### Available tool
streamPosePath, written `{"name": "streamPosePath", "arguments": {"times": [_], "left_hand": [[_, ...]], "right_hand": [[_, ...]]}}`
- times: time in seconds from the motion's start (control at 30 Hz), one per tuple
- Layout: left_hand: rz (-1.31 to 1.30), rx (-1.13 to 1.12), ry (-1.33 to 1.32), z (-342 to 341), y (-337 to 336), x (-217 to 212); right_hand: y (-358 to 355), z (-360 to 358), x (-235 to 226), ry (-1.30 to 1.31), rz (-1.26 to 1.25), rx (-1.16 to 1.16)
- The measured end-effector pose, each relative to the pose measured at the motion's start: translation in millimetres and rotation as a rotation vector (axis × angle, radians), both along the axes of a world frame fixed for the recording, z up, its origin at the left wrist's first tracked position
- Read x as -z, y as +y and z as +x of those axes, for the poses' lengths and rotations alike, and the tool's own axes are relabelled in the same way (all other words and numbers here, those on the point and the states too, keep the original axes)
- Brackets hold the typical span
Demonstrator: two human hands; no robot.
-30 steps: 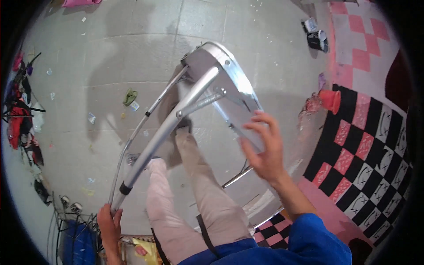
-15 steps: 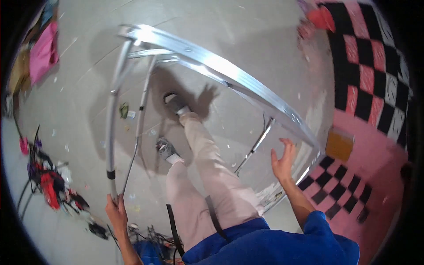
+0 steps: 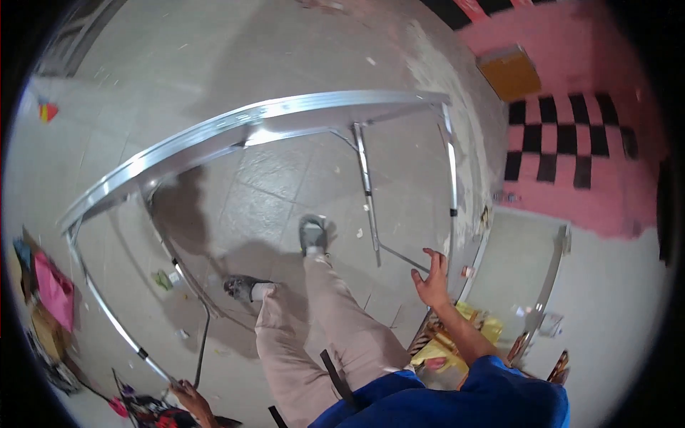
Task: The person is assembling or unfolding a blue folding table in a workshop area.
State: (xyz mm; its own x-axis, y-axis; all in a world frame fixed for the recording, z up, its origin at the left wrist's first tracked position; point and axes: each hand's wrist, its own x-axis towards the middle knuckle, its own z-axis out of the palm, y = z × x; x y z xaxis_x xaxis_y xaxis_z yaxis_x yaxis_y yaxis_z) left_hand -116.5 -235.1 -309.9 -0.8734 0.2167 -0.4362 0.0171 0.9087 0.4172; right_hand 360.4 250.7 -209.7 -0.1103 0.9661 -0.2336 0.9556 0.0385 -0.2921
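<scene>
Tilted over the floor [image 3: 157,71], one end near its right edge, the folding table [image 3: 271,107] is gripped by one leg [image 3: 114,316] in the left hand [image 3: 188,397], probably for steadiness; the right hand [image 3: 432,284] is held open near another leg [image 3: 452,175].

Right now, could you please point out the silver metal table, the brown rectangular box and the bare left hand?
Silver metal table [image 3: 271,110]: head view, on long edge rail.
Brown rectangular box [image 3: 511,75]: head view, on broad face.
Bare left hand [image 3: 191,400]: head view, on mid-hand.

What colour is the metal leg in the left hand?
Silver leg, with a black band near the left hand, seen in the head view.
</scene>
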Motion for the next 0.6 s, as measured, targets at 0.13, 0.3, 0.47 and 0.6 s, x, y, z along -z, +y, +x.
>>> {"name": "streamPosePath", "arguments": {"times": [0.13,0.3,0.47,0.6], "left_hand": [[-0.881,0.458,0.680,2.5,40.2,3.1],[-0.132,0.580,0.489,43.8,203.7,-12.8],[0.317,0.579,-0.440,172.8,438.0,-17.9],[0.403,1.264,-0.238,312.5,617.0,-35.4]], "right_hand": [[15.9,80.0,9.3,-0.060,0.056,0.153],[52.7,159.2,46.3,0.011,0.169,0.382],[94.1,197.9,70.2,0.228,-0.032,0.485],[106.1,218.7,71.0,0.405,-0.383,0.532]]}}
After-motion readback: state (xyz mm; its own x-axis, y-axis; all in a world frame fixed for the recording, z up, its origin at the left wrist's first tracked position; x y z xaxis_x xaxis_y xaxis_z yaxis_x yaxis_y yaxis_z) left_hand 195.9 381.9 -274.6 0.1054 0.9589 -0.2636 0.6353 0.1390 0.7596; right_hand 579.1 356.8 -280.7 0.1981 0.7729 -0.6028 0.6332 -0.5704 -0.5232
